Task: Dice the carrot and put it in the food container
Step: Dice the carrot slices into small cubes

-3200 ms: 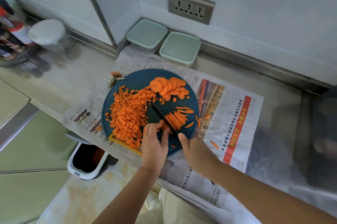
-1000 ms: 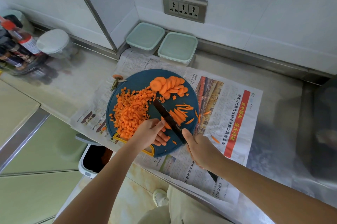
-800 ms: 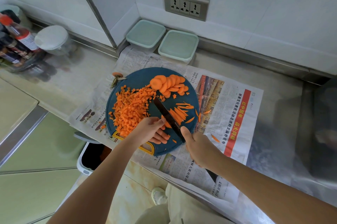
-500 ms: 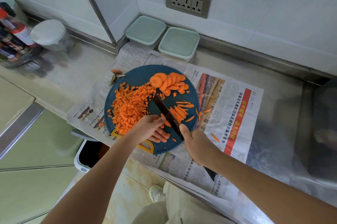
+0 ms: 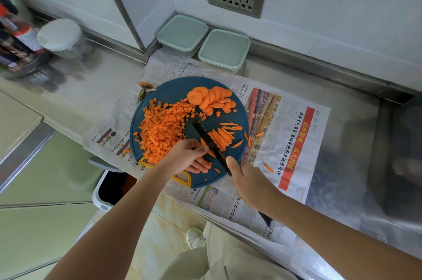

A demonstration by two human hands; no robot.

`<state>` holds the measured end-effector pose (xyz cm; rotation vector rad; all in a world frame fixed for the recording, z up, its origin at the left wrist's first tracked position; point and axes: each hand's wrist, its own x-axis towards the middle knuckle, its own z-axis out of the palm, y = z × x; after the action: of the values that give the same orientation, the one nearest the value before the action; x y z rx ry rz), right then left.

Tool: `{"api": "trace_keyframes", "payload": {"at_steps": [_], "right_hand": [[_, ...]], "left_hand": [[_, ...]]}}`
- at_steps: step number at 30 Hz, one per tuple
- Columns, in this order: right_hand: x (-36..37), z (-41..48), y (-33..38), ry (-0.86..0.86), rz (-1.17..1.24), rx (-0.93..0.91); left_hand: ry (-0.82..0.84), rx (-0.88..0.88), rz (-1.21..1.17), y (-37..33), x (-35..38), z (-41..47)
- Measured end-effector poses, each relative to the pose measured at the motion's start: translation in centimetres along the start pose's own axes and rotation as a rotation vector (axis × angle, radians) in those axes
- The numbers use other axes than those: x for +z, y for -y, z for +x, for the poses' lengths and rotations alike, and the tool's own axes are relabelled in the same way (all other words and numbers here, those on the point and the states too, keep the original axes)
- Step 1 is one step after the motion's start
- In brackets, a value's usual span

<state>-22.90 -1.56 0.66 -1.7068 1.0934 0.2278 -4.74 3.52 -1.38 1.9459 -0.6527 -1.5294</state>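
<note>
A round blue cutting board (image 5: 173,92) lies on newspaper. It carries a heap of diced carrot (image 5: 162,131) on the left, carrot slices (image 5: 210,99) at the back and carrot sticks (image 5: 223,138) on the right. My right hand (image 5: 249,184) grips a black knife (image 5: 205,136), its blade lying across the board beside the sticks. My left hand (image 5: 187,156) rests on the board's near part with its fingertips at the blade, touching a few sticks. Two lidded pale green food containers (image 5: 182,33) (image 5: 225,49) stand against the back wall.
Newspaper (image 5: 285,133) covers the counter under the board. A carrot top (image 5: 145,85) lies at the board's left edge, stray carrot bits (image 5: 267,166) on the paper. A lidded jar (image 5: 61,35) and sauce bottles (image 5: 20,35) stand far left. A white bin (image 5: 109,188) sits below the counter edge.
My left hand has turned sideways from beside the dice to the blade. The knife has swung to lie diagonally on the board. Over the last second both hands stay nearly still.
</note>
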Motion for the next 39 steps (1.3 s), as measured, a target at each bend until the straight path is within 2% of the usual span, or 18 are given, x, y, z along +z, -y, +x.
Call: {"api": "trace_keyframes", "payload": {"at_steps": [17,25,34,39], "right_hand": [[-0.1,0.7,1.2,-0.008,-0.202,0.049],[0.7,1.4,1.0,-0.035,-0.203,0.065],[1.8,2.3,0.0,-0.080,-0.117,0.036],[0.7,1.7,-0.5,-0.009,0.134,-0.014]], "left_hand": [[0.073,-0.009,-0.006,-0.2,-0.4,0.0],[0.074,0.002,0.014,-0.1,-0.5,0.1],[0.047,-0.004,0.046,-0.3,-0.3,0.0],[-0.015,-0.051,0.034,-0.9,0.5,-0.1]]}}
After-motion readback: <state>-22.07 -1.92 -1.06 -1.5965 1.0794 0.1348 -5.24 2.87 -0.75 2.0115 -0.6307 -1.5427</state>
